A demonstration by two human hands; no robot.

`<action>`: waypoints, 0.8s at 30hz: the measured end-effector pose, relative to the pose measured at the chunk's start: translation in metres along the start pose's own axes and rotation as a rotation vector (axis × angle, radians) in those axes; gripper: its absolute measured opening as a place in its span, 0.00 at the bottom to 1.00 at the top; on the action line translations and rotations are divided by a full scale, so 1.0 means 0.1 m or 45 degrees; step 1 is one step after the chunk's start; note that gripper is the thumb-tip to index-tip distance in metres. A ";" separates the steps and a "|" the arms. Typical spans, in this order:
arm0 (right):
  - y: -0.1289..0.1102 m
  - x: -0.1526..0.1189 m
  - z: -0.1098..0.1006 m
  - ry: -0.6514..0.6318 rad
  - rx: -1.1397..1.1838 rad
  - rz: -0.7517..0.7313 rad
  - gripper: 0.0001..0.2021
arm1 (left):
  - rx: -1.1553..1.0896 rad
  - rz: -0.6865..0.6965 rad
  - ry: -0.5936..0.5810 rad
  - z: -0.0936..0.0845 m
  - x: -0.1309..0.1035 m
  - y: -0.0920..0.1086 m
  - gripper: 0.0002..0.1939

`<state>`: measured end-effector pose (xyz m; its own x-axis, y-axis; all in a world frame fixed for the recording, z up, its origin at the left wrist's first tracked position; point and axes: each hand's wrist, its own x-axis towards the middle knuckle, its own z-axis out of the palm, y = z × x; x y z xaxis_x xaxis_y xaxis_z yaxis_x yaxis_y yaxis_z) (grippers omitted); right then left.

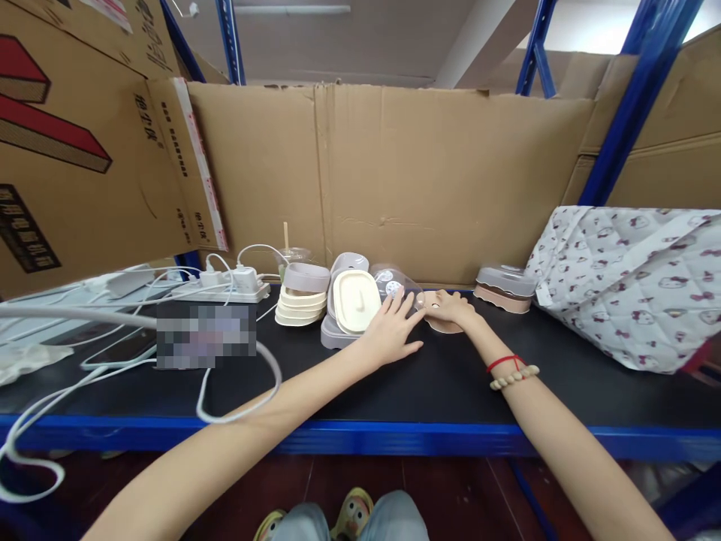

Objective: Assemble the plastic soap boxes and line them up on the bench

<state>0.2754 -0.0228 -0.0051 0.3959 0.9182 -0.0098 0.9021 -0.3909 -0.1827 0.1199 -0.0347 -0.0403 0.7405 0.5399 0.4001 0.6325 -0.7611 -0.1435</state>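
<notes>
My left hand (393,330) reaches over the shelf with fingers spread, at the front of a clear plastic lid (401,285) with white round stickers. A fingertip may touch the lid; I cannot tell for sure. To its right, my right hand (451,308) has curled fingers on a pinkish-beige scalloped piece (444,327), partly hidden beneath it. Left of my left hand, a cream oval lid (356,300) with a small raised handle leans against grey-lilac plastic containers (336,333). Beside these stands a stack of cream trays (300,306) topped by a grey-lilac one (307,277).
Grey and pinkish scalloped containers (505,288) stand at the back right, beside a patterned quilted bag (631,285). White cables and a power strip (225,285) crowd the left. Cardboard (394,180) walls the back; a blue rail (394,439) edges the front. A plastic cup (293,257) stands behind the trays.
</notes>
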 end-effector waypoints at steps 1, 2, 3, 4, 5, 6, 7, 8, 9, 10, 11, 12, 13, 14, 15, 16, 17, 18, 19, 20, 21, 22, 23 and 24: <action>0.01 0.01 0.01 0.009 0.010 0.010 0.34 | 0.031 -0.059 -0.002 0.05 0.08 0.05 0.33; 0.02 0.02 0.02 0.031 0.015 0.020 0.34 | 0.060 -0.133 0.010 0.09 0.15 0.09 0.34; 0.03 0.03 0.04 0.057 0.018 0.029 0.33 | 0.081 -0.200 0.020 0.13 0.22 0.11 0.34; 0.04 0.04 0.05 0.082 0.020 0.035 0.32 | 0.103 -0.264 0.022 0.15 0.28 0.11 0.34; 0.05 0.04 0.06 0.104 0.022 0.035 0.32 | 0.128 -0.320 0.024 0.17 0.34 0.10 0.35; 0.06 0.05 0.07 0.121 0.025 0.031 0.33 | 0.155 -0.372 0.021 0.18 0.38 0.08 0.34; 0.06 0.05 0.07 0.129 0.029 0.025 0.33 | 0.184 -0.423 0.017 0.18 0.42 0.06 0.34; 0.06 0.05 0.07 0.132 0.036 0.016 0.33 | 0.209 -0.471 0.011 0.17 0.46 0.04 0.35; 0.05 0.05 0.07 0.134 0.043 0.008 0.34 | 0.226 -0.513 0.003 0.16 0.49 0.02 0.35; 0.05 0.05 0.07 0.134 0.049 0.002 0.34 | 0.230 -0.541 -0.007 0.14 0.51 0.00 0.36; 0.04 0.05 0.07 0.132 0.051 -0.001 0.34 | 0.224 -0.554 -0.021 0.11 0.54 -0.01 0.37; 0.04 0.05 0.06 0.130 0.050 -0.004 0.34 | 0.210 -0.550 -0.039 0.08 0.55 -0.02 0.39; 0.03 0.04 0.06 0.127 0.046 -0.004 0.33 | 0.195 -0.533 -0.052 0.05 0.57 -0.02 0.41; 0.03 0.04 0.06 0.122 0.041 -0.001 0.33 | 0.181 -0.509 -0.062 0.01 0.59 -0.02 0.43; 0.03 0.04 0.05 0.118 0.040 0.003 0.33 | 0.170 -0.487 -0.068 -0.03 0.60 -0.02 0.45; 0.03 0.03 0.05 0.114 0.044 0.008 0.32 | 0.156 -0.472 -0.059 -0.08 0.61 -0.03 0.46; 0.03 0.03 0.05 0.110 0.054 0.013 0.32 | 0.133 -0.468 -0.033 -0.12 0.63 -0.03 0.46; 0.03 0.03 0.05 0.110 0.065 0.021 0.31 | 0.100 -0.476 0.009 -0.17 0.65 -0.04 0.46; 0.03 0.03 0.05 0.117 0.074 0.027 0.30 | 0.055 -0.503 0.072 -0.20 0.68 -0.05 0.45; 0.03 0.03 0.06 0.129 0.078 0.029 0.30 | 0.006 -0.552 0.140 -0.22 0.71 -0.07 0.45; 0.03 0.03 0.06 0.143 0.075 0.026 0.29 | -0.044 -0.626 0.206 -0.23 0.74 -0.09 0.44; 0.02 0.03 0.07 0.154 0.068 0.020 0.29 | -0.088 -0.719 0.247 -0.22 0.78 -0.11 0.43; 0.01 0.03 0.08 0.162 0.059 0.008 0.29 | -0.120 -0.819 0.266 -0.19 0.82 -0.14 0.42; 0.00 0.02 0.09 0.165 0.054 -0.006 0.29 | -0.138 -0.903 0.265 -0.15 0.85 -0.17 0.41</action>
<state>0.2752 -0.0202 -0.0142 0.4129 0.9031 0.1181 0.8971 -0.3809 -0.2237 0.1688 0.0189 0.0093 0.0980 0.8435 0.5282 0.9086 -0.2924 0.2982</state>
